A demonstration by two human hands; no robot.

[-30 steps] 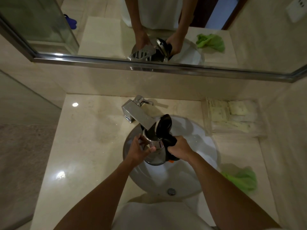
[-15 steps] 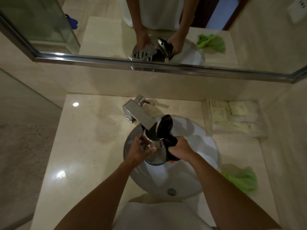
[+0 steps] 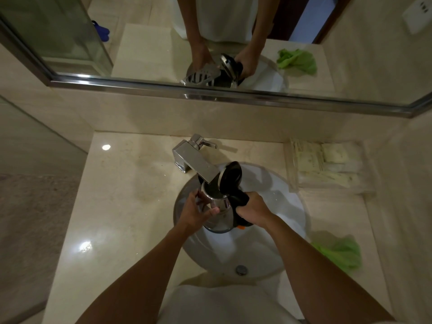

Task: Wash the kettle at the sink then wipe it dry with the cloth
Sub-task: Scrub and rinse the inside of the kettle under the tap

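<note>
a pale marble counter (image 3: 121,206) fills most of the head view, backed by a wide mirror (image 3: 145,38) with a metal frame that reflects the person's arms and the kettle from the far side. set into the counter is a round white sink (image 3: 275,230), its drain (image 3: 241,269) showing near the front rim. a square chrome tap (image 3: 194,160) stands at the back of the basin, its flat spout reaching out over the bowl. to the right of the basin a clear tray of wrapped toiletries (image 3: 327,164) sits against the wall, and nearer the front right a crumpled green cloth (image 3: 341,253) lies on the counter, well apart from both hands. the steel kettle (image 3: 218,216) is held above the basin between the two hands, its open mouth right under the end of the spout and its black lid (image 3: 230,177) hinged up and back. the right hand (image 3: 253,208) is closed in a fist around the black handle on the kettle's right side. the left hand (image 3: 197,213) curls against the kettle's left flank, fingers wrapped on the shiny body and the thumb lying across its front. whether water is running from the spout cannot be told in the dim light.
</note>
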